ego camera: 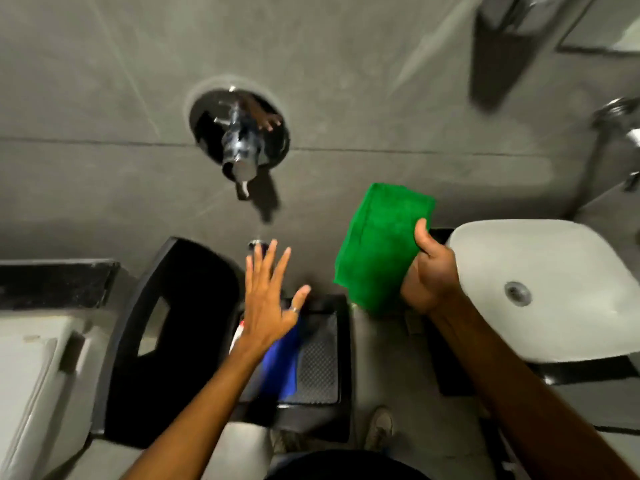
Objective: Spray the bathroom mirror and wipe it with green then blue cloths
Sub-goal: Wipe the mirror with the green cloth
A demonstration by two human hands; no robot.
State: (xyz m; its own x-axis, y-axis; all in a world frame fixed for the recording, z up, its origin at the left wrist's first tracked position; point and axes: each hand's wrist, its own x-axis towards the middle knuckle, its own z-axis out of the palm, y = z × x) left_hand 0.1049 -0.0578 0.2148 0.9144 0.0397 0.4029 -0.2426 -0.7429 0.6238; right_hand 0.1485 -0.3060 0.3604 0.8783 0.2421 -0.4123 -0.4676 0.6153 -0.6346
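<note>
head view: right hand (429, 271) grips green cloth (381, 244); left hand (268, 306) splayed above seemingly blue cloth (282, 365).

Grey tiled wall (104, 81) with chrome tap (239, 140); white basin (554, 258) at right, black plastic chair (180, 306) below.

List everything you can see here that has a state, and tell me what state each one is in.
Left hand: open, fingers spread, holding nothing, above the chair.
Right hand: closed on the green cloth.
Green cloth: folded, held up in the air.
Blue cloth: lying on the black chair seat.
Wall tap: no water visibly running.
Sink: basin empty, drain uncovered.
</note>
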